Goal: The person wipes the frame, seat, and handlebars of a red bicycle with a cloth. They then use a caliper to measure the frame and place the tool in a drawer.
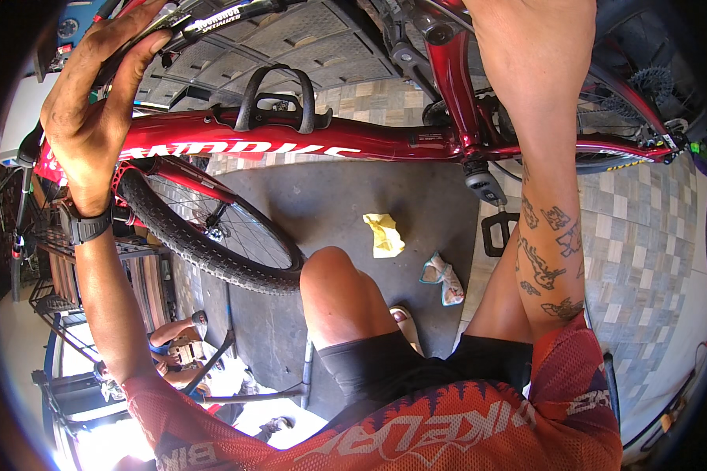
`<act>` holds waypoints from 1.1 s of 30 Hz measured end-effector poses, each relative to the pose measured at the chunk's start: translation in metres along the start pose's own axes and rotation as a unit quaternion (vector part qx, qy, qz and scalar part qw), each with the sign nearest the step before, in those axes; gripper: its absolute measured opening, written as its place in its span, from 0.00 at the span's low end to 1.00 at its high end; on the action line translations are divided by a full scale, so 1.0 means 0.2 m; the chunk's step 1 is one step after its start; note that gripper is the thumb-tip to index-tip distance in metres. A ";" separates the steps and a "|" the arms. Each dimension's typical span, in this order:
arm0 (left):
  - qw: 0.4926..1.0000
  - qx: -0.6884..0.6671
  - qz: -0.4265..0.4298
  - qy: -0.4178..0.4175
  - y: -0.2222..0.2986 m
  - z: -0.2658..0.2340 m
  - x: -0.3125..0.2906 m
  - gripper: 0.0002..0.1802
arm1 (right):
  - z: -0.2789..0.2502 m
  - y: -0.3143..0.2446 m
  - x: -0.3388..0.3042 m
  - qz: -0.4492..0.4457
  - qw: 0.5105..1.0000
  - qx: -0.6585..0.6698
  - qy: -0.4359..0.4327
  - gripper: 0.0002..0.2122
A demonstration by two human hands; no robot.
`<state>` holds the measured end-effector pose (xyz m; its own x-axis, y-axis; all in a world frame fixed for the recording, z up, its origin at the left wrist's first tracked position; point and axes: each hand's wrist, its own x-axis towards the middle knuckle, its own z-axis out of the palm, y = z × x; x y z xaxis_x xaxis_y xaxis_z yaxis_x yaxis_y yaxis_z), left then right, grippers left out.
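Note:
A glossy red mountain bike frame [291, 140] with a black bottle cage [279, 102] stretches across in front of me. My left hand [94, 98], a black watch on its wrist, is raised at the head end of the frame. Its fingers and thumb curl beside a black tube with white lettering [220, 20]; thin dark parts lie between them, and what they grip is unclear. My right hand [526, 20] reaches up past the seat tube [452, 86], its fingers cut off by the upper edge. Below the frame are a crank arm [483, 184] and a pedal [499, 234].
The knobbly front wheel [204, 251] is turned toward my knee. On the dark floor mat [322, 196] lie a yellow cloth [382, 235] and a crumpled pale cloth with blue edges [444, 279]. A stand leg [306, 373] and another person [177, 349] are at the lower left.

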<state>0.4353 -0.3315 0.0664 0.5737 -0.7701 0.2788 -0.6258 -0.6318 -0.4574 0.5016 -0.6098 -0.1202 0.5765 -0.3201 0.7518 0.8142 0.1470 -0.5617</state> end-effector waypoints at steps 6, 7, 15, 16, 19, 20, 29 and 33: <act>1.000 0.005 0.008 -0.006 0.00 0.00 0.00 0.17 | 0.01 0.01 0.00 -0.002 1.000 0.005 0.000 0.06; 1.000 0.009 0.005 -0.009 0.00 0.00 0.00 0.17 | 0.00 0.01 0.00 -0.007 1.000 -0.008 0.002 0.06; 0.999 0.017 0.022 -0.032 0.02 -0.01 0.03 0.19 | -0.01 -0.04 0.01 0.033 0.999 0.024 -0.019 0.06; 0.999 0.015 0.022 -0.045 0.02 -0.02 0.03 0.19 | -0.02 -0.04 0.01 0.034 0.999 0.024 -0.017 0.06; 0.999 0.009 0.022 -0.038 0.02 -0.02 0.03 0.18 | 0.00 -0.03 0.01 -0.009 1.000 -0.004 0.007 0.06; 0.999 0.007 0.022 -0.041 0.02 -0.03 0.03 0.18 | 0.00 -0.03 0.01 -0.006 1.000 0.003 0.004 0.06; 0.999 -0.008 0.022 -0.043 0.02 -0.02 0.03 0.16 | 0.00 -0.02 0.00 -0.003 1.000 -0.016 0.012 0.06; 0.999 -0.003 0.023 -0.045 0.02 -0.03 0.04 0.16 | 0.00 0.01 0.00 -0.001 1.000 0.000 0.004 0.06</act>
<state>0.4337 -0.3403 0.0715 0.5895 -0.7872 0.1810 -0.6551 -0.5970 -0.4630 0.5038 -0.6088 -0.1214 0.5749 -0.3278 0.7497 0.8148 0.1464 -0.5609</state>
